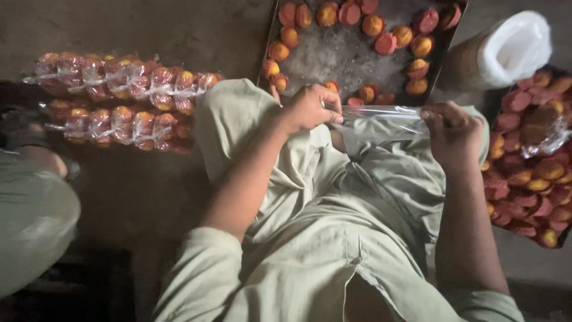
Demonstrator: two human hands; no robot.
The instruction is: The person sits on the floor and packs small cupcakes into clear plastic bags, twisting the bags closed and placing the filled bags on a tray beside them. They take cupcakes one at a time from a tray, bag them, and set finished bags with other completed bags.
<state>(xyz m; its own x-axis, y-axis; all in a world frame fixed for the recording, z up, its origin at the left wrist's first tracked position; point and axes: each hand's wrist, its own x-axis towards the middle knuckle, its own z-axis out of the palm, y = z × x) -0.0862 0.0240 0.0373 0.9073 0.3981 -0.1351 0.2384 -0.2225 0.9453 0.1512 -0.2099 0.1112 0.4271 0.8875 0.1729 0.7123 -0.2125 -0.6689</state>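
Clear plastic bag (381,122) stretched flat between my two hands, right over my lap: my left hand (311,107) pinches one end with fingers curled tight on the film, my right hand (454,132) grips the other end in a closed fist. Just beyond my knees sits a dark metal tray (345,56), round orange and red cakes (374,25) ringed along its edges, its middle bare and crumb-dusted. Off to my right, a heap of loose cakes (530,179) in red fluted cups, piled thick, with a scrap of crumpled film lying on top. Above that pile, a white roll of bags (512,48) lies on its side. Over on my left, two long sealed packs (119,98) of the same cakes lie side by side on the grey concrete floor (149,30), film glinting. The light is dim, shadows heavy around my pale green clothes.
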